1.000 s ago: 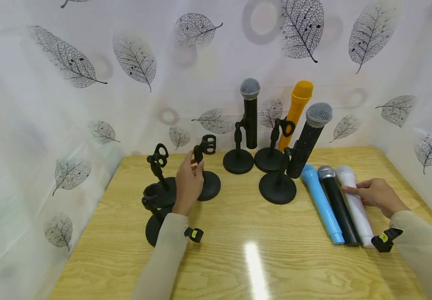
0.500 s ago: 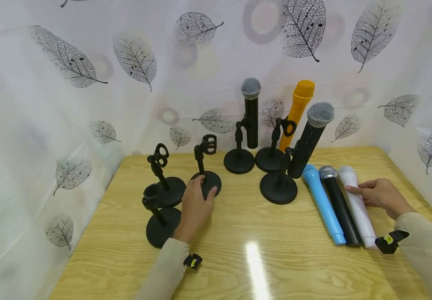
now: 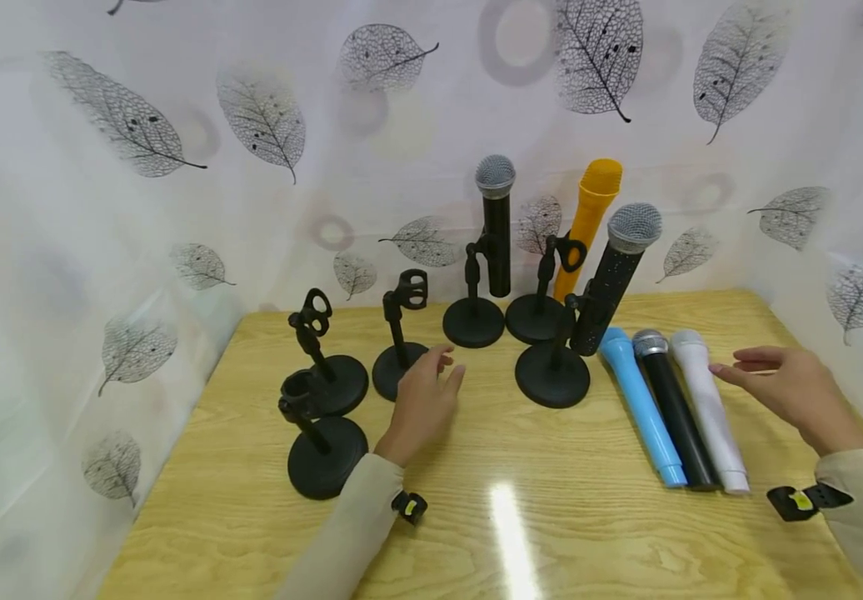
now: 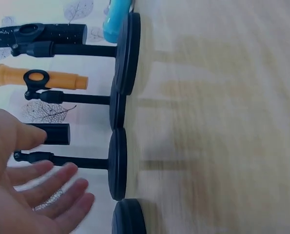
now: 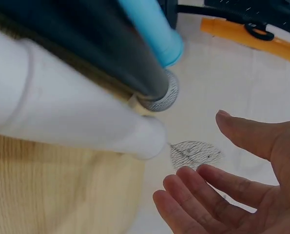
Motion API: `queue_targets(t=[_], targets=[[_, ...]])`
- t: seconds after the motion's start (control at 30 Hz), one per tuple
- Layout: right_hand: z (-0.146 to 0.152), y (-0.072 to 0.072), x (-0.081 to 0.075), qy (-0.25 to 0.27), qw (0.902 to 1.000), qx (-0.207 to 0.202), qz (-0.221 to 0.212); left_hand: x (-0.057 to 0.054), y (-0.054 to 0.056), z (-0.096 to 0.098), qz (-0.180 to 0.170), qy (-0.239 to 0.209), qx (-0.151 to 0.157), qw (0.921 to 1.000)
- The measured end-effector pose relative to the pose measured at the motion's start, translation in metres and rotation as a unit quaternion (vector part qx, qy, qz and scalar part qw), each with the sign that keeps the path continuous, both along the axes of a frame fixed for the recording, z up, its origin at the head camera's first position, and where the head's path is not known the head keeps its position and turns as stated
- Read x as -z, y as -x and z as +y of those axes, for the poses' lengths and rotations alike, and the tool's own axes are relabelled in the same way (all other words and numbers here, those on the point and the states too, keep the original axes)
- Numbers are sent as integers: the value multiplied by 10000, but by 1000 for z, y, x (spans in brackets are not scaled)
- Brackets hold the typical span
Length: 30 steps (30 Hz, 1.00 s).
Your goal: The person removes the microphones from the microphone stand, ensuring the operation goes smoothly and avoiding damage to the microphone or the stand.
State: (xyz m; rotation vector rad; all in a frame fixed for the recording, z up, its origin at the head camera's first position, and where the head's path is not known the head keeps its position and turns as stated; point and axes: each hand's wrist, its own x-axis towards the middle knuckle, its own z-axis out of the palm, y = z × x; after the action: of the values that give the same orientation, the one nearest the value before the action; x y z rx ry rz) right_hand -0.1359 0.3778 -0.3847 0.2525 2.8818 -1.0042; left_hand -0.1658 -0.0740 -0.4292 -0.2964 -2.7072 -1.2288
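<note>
My left hand (image 3: 422, 408), fingers relaxed and holding nothing, hovers at the front right of a black microphone stand (image 3: 394, 333) and overlaps its round base. Its spread fingers show in the left wrist view. At the right, my right hand (image 3: 799, 392) is beside a white microphone (image 3: 707, 408), thumb toward its head, nothing in its grasp. In the right wrist view a gap shows between those fingers (image 5: 198, 195) and the white head. Lying parallel to the left of it are a black microphone (image 3: 675, 408) with a silver head and a light blue microphone (image 3: 643, 408).
At the back, upright stands carry a black microphone (image 3: 499, 242), an orange microphone (image 3: 589, 221) and a speckled black microphone (image 3: 611, 279). Two more stands with bare clips, a rear one (image 3: 345, 385) and a front one (image 3: 326, 458), are at the left. Leaf-printed cloth (image 3: 401, 167) borders the wooden table (image 3: 476, 550).
My left hand has come down from the microphone stand's upright, past its base, and moved right. My right hand has left the white microphone and drawn away to the right.
</note>
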Motion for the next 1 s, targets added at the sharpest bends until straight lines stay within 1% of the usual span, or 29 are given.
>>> queue_targets(t=[0.1,0.17,0.37,0.43,0.5,0.67,0.9,1.0], targets=[[-13,-6,-6,-139,9993,-20,357,-1,13,3,-46,-132,168,9998],[-22,-9,-9,-234,9979,-80,605,-3,21,5,-104,-201,248,9994],[-48,-16,-15,-268,9893,-341,1391,-9,49,13,-444,-343,501,9972],[-58,-18,-16,-267,9868,-403,1547,-8,58,16,-533,-508,580,9956],[-70,-21,-16,-321,9841,-484,1678,-8,65,20,-568,-621,577,9948],[-100,-27,-13,-296,9819,-825,1681,-10,80,28,-465,-766,425,9951],[-132,-37,-2,-8,9800,-1205,1583,-18,94,36,-444,-1027,196,9935],[-143,-39,2,95,9792,-1363,1500,-22,101,40,-371,-1123,82,9929]])
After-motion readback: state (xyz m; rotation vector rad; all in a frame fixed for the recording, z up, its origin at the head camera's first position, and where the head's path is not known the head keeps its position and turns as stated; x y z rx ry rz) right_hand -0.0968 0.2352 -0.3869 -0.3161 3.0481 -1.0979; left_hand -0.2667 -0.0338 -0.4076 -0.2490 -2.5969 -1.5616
